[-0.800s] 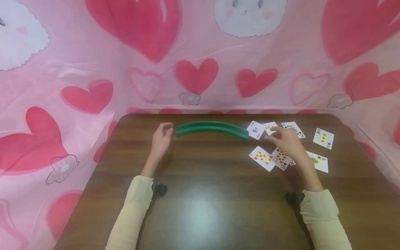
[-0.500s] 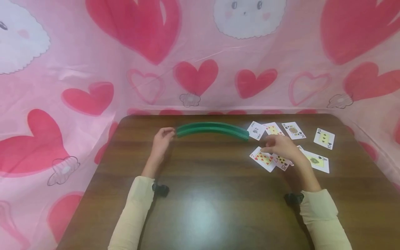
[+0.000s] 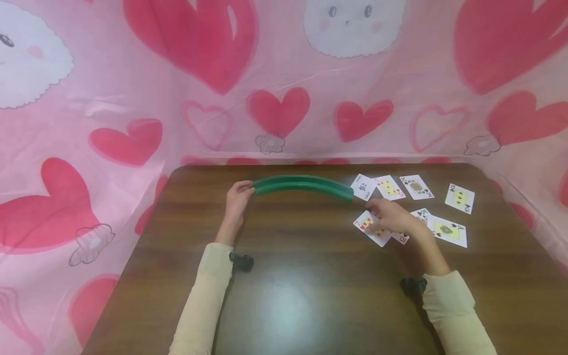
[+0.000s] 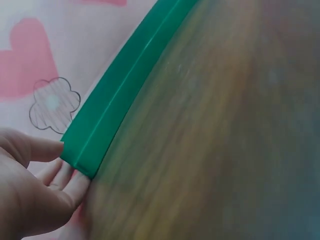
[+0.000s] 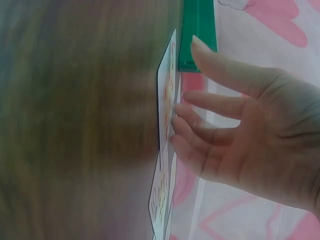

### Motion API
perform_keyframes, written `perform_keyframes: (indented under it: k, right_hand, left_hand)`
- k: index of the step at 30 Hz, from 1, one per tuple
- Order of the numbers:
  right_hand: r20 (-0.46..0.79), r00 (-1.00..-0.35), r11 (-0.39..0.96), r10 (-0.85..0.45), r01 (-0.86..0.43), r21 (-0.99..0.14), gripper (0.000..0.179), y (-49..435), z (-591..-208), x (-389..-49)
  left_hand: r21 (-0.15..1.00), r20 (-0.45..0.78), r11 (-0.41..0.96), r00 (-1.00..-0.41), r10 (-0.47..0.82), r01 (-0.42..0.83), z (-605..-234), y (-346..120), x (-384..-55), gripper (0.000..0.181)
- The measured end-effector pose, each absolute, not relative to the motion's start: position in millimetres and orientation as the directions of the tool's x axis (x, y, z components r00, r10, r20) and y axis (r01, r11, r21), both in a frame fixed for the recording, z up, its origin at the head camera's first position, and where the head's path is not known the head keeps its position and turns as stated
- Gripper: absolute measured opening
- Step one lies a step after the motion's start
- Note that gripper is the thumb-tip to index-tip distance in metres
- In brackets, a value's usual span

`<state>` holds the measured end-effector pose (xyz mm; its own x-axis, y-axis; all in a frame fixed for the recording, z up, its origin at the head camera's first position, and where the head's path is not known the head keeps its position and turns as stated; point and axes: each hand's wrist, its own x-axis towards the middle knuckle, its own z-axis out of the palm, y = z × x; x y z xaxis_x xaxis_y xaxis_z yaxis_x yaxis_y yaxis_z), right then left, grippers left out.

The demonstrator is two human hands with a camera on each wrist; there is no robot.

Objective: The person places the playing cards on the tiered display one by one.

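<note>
My left hand [image 3: 237,197] is at the left end of a green curved playing-card holder [image 3: 301,182]. In the left wrist view, the thumb [image 4: 47,150] meets one edge of the holder and the other fingers reach behind its end, gripping it. My right hand [image 3: 390,217] hovers with loosely bent fingers over the seven of hearts [image 3: 364,222], partly covering it and the ten beside it. The right wrist view shows the thumb [image 5: 220,65] apart from the fingers, with nothing held between them; the fingertips are close to the cards, and I cannot tell whether they touch.
A joker [image 3: 364,188] lies at the holder's right end, beside a red-pip card [image 3: 388,187] and a king [image 3: 416,187]. An ace [image 3: 450,230] and another black-pip card [image 3: 459,198] lie farther right. Pink heart-patterned cloth [image 3: 284,64] stands behind the wooden table [image 3: 284,276].
My right hand has come down and toward me from the upper card row to the seven of hearts. My left hand has shifted right onto the holder's end.
</note>
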<state>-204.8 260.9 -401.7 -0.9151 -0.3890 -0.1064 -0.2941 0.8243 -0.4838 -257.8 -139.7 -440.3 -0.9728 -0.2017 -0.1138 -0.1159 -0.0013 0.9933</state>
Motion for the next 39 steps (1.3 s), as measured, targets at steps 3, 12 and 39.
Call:
perform_keyframes:
  k: [3, 12, 39]
  right_hand:
    - [-0.111, -0.917, 0.831, -0.383, -0.29, -0.476, 0.065, 261, -402, -204]
    - [-0.145, -0.926, 0.864, -0.348, -0.257, -0.433, 0.067, 260, -403, -200]
    - [-0.032, -0.908, 0.77, -0.417, -0.335, -0.543, 0.019, 249, -407, -207]
  left_hand:
    - [0.995, -0.103, -0.029, -0.967, -0.233, -0.099, -444, -137, -261, 0.028]
    - [0.999, -0.054, -0.022, -0.962, -0.268, -0.05, -447, -134, -263, 0.024]
    - [0.998, -0.043, 0.033, -0.976, -0.216, -0.051, -450, -144, -263, 0.022]
